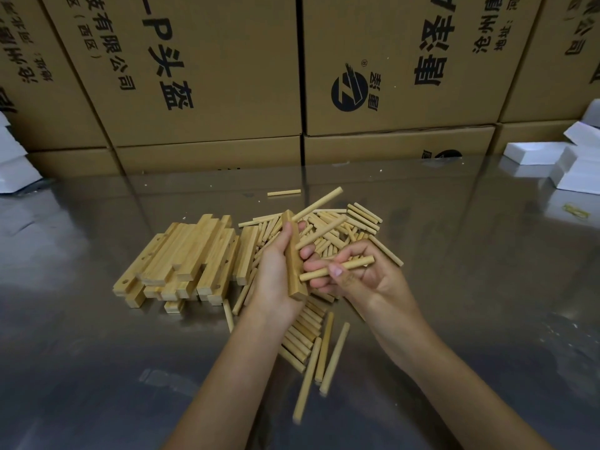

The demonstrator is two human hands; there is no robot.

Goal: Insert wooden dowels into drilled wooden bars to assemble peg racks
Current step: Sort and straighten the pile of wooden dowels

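Cartons [207, 69] marked "头盔" behind; left hand [276, 271] gripping bar [293, 264], right hand [354, 274] pinching dowel [337, 267].

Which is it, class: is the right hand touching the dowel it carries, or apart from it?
Touching. The head view shows the right hand with its thumb and fingers wrapped around the dowel.

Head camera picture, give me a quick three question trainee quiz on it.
1. True or false: the left hand holds a wooden bar.
2. The right hand grips: A) a dowel B) a foam block C) nothing.
3. The stack of bars lies to which side of the loose dowel pile?

Key: 1 true; 2 A; 3 left.
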